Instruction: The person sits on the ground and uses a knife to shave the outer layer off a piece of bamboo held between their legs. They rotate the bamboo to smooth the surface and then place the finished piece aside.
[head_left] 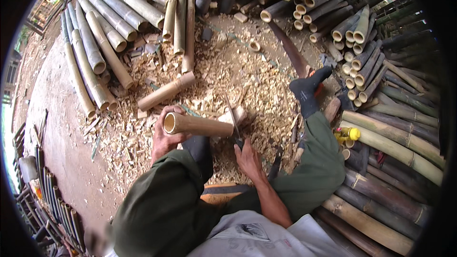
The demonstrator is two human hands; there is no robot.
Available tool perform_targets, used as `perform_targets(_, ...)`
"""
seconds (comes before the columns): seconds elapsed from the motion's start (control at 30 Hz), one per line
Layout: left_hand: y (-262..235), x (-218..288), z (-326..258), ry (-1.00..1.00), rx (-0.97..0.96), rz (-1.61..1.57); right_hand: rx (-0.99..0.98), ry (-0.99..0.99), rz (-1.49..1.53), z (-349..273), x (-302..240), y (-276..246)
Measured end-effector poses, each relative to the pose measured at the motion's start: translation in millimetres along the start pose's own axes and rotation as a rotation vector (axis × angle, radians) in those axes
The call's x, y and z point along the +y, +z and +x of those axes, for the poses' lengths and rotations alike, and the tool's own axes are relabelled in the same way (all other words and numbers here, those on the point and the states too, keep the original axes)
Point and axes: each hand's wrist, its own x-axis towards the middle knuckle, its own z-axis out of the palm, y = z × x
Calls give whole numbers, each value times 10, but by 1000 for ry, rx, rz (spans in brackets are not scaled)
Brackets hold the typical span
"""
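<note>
A short bamboo tube (204,126) lies across in front of me, its hollow end toward the left. My left hand (166,132) is wrapped round it near that open end. At the tube's right end stands a long narrow knife blade (232,113), pointing away from me. My right hand (247,156) is closed on the knife's dark handle. Just beyond the blade is a pale wooden block (239,115), partly hidden by the tube and blade. Another cut bamboo piece (166,91) rests on the shavings ahead of my left hand.
Wood shavings (257,85) cover the ground. Bamboo poles (116,14) lean at the far left; stacked bamboo (362,62) lines the right. A curved dark blade-like piece (290,50) lies beyond my dark-socked foot (307,88). A yellow-capped bottle (350,134) sits among the right-hand poles.
</note>
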Motion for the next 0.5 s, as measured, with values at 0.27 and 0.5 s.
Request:
perform_targets(0.27, 47, -298, -31, 227, 331, -247, 230, -281, 315, -286, -867, -891)
perform_targets(0.5, 146, -285, 43, 281, 138, -47, 10, -12, 62, 38, -184, 7)
